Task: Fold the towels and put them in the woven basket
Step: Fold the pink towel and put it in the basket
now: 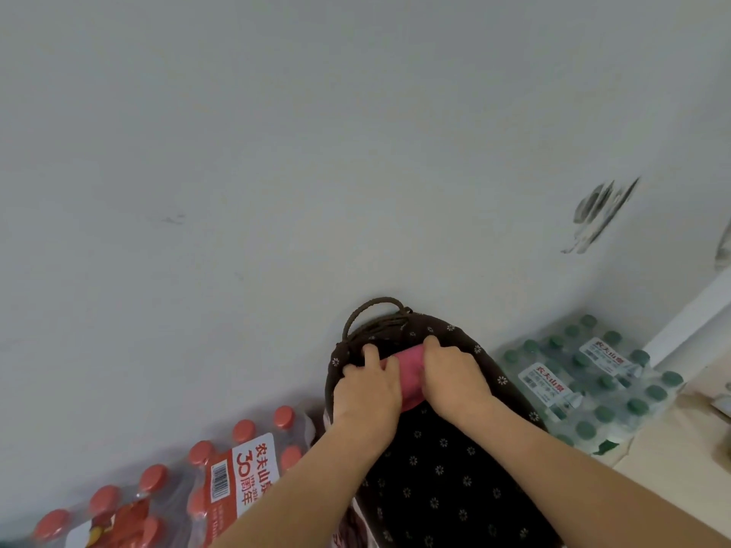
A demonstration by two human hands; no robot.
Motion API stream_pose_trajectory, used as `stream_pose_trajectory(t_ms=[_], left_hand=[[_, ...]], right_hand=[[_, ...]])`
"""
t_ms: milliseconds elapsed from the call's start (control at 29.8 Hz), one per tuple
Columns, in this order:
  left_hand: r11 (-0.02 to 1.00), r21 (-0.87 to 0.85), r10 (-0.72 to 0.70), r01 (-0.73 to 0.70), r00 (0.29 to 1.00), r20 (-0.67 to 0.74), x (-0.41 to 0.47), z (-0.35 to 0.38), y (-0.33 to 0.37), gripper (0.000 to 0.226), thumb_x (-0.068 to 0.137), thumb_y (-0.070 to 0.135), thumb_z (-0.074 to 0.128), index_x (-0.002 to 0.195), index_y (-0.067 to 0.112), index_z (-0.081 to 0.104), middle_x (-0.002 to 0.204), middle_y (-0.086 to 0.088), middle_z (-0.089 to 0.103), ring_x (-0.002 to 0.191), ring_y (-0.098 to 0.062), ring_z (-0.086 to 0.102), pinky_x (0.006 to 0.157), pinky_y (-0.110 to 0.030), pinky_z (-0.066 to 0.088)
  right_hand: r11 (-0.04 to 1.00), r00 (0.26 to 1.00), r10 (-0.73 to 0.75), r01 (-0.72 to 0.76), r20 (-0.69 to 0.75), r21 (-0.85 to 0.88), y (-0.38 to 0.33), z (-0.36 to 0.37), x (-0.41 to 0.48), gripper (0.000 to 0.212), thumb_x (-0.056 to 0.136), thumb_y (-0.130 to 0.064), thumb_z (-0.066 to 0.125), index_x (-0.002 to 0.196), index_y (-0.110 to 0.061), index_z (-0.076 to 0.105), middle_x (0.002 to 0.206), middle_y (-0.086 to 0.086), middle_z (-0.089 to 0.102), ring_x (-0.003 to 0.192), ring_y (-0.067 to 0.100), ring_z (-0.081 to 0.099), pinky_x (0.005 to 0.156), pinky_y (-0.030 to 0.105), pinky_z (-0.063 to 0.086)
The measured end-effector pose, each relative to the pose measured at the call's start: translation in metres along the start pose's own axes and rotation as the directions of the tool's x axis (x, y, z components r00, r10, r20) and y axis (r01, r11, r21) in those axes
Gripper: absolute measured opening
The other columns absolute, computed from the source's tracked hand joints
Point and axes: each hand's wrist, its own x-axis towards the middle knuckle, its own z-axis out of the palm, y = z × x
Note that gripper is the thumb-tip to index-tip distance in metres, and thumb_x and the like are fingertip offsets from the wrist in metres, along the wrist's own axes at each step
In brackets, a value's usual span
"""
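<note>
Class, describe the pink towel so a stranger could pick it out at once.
Find the dark flowered basket against the wall, between red-capped bottles and green-capped bottles. At its far end the left hand and right hand hold the towel, the one pink thing inside.

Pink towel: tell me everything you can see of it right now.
The pink towel looks like soft plain cloth, folded into a compact bundle; only a strip shows between the hands. The left hand grips its left side, the right hand its right, over the dark floral fabric at the far end of the woven basket, near its rope handle. Its underside is hidden.
</note>
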Motion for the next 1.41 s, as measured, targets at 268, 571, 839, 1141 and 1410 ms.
stream_pose_trajectory(t_ms=[268,571,839,1141,1410], left_hand=[[0.982,0.063,0.18,-0.177,0.983,-0.044,-0.006,-0.005,0.004,0.053,0.086,0.014,0.06,0.133,0.007,0.037,0.136,-0.018,0.035,0.119,-0.035,0.04,0.081,-0.041,0.048],[0.98,0.134,0.14,-0.147,0.988,0.059,-0.006,0.001,0.006,0.064,0.09,0.02,0.057,0.146,0.011,0.027,0.142,-0.023,0.022,0.124,-0.044,0.029,0.096,-0.046,0.043],[0.955,0.186,0.209,-0.231,0.969,0.134,-0.019,-0.005,0.011,0.04,0.095,0.011,0.045,0.134,0.001,0.044,0.131,-0.02,0.053,0.118,-0.038,0.052,0.096,-0.049,0.042],[0.948,-0.134,0.267,-0.29,0.949,-0.166,-0.064,-0.011,-0.015,0.025,0.087,0.015,0.053,0.109,0.01,0.063,0.111,-0.01,0.062,0.104,-0.029,0.053,0.09,-0.042,0.045],[0.766,-0.58,-0.075,-0.277,0.858,-0.508,-0.17,0.005,-0.091,0.033,0.088,0.027,0.038,0.103,0.028,0.067,0.094,0.013,0.067,0.086,-0.004,0.056,0.077,-0.026,0.049]], right_hand=[[0.962,0.994,-0.104,0.104,0.015,-0.251,-0.002,-0.017,0.001,0.025,0.091,-0.004,0.039,0.115,-0.008,0.048,0.113,0.014,0.064,0.102,0.033,0.063,0.078,0.039,0.048],[0.882,0.905,-0.417,0.426,0.087,-0.2,0.012,-0.002,-0.015,0.036,0.083,-0.018,0.056,0.119,-0.019,0.048,0.118,0.006,0.052,0.101,0.025,0.056,0.074,0.035,0.049],[0.889,0.879,-0.302,0.4,0.369,-0.223,0.002,-0.012,-0.018,0.056,0.084,-0.022,0.055,0.136,-0.023,0.036,0.126,0.011,0.046,0.098,0.033,0.06,0.07,0.036,0.044],[0.886,0.893,-0.246,0.365,0.376,-0.286,-0.011,-0.03,-0.029,0.065,0.089,-0.03,0.048,0.146,-0.044,0.02,0.138,0.006,0.039,0.119,0.028,0.048,0.091,0.038,0.045],[0.874,0.879,-0.467,0.475,0.099,-0.098,-0.095,-0.083,-0.064,0.037,0.092,-0.029,0.049,0.128,-0.034,0.053,0.119,-0.008,0.059,0.11,0.012,0.056,0.095,0.031,0.045]])
